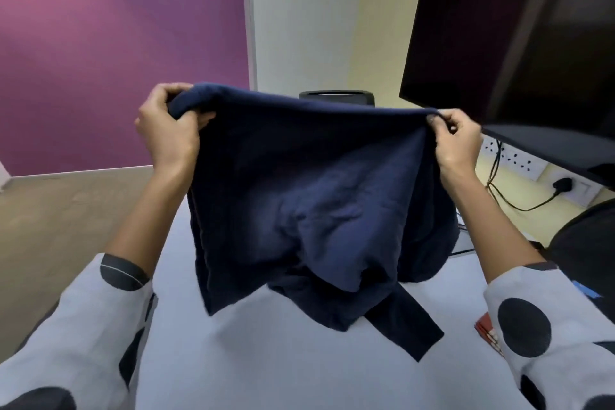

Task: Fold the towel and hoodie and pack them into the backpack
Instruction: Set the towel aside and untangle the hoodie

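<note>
Hoodie lifted, hem on table | left hand, right hand gripping top edge | backpack hidden

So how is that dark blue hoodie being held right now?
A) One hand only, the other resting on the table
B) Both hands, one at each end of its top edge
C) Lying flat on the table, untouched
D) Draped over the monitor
B: the left hand and the right hand each grip an end of the hoodie, which hangs down with its lower part resting on the white table.
</note>
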Tool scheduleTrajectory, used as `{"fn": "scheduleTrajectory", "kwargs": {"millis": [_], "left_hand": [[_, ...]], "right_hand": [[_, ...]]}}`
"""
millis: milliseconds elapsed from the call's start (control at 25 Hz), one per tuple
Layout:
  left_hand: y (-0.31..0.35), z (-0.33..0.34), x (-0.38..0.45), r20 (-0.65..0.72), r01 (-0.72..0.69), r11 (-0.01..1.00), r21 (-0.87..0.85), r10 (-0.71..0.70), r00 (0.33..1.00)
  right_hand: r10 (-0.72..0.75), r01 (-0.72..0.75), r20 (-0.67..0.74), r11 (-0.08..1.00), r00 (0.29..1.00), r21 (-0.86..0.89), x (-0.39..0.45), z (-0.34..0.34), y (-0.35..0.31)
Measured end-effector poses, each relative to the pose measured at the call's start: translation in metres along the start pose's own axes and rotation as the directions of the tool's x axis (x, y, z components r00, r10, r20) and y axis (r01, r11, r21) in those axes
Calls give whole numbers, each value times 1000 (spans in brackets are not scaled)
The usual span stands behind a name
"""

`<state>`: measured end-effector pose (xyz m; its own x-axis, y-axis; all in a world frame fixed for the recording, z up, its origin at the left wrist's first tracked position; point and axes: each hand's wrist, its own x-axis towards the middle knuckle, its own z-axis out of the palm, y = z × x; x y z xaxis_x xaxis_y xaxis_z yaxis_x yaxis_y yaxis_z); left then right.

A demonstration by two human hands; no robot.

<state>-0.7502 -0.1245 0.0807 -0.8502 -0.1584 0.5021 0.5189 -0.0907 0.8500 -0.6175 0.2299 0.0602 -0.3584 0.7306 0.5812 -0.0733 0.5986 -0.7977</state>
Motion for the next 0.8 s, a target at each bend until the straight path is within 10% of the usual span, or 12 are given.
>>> {"fn": "scheduleTrajectory", "kwargs": {"millis": [200, 520, 800], "left_hand": [[-60, -23, -29, 29, 256, 961, 102, -261, 965], [-73, -23, -86, 173, 210, 946, 247, -257, 951], [-76, 13, -131, 569, -78, 924, 375, -163, 806]], "right_hand": [[134, -108, 165, 981, 977, -159, -37, 3, 44], [216, 132, 492, 804, 843, -579, -71, 6, 76], [8, -48, 875, 999, 485, 17, -139, 53, -6]]}}
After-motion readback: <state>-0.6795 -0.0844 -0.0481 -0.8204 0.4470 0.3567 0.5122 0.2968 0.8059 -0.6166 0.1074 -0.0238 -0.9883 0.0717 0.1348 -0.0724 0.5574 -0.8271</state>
